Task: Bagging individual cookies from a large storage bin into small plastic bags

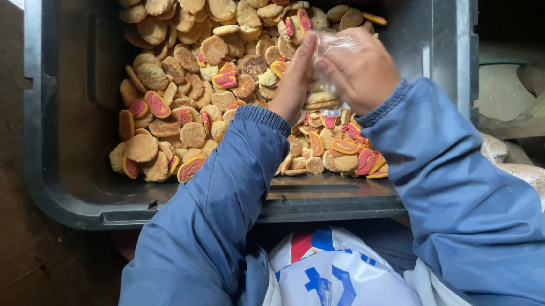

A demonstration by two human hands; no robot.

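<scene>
Nearest to us lies a white bag [345,282] with blue and red print, resting low in the middle between our two blue jacket sleeves [208,240]. Just beyond it runs the near rim of a big dark plastic crate [64,187], which fills most of the view and holds a heap of round biscuits [179,95], some plain tan, some topped with pink icing edged in yellow.

Over the right part of the heap our hands meet. Our left hand [294,81] reaches up from its sleeve with the fingers straight and close together, their tips touching a small clear plastic bag [332,46]. Our right hand [364,70] is curled around that bag from the right side, fingers closed on the crumpled film. A short stack of biscuits seems to sit below the bag, between the hands, though we cannot tell whether it is inside the film.

To the right of the crate, near its far wall, we see two filled clear packets [530,176] lying on rough wooden boards [539,128]. On the left of the crate is a brown surface [11,254].
</scene>
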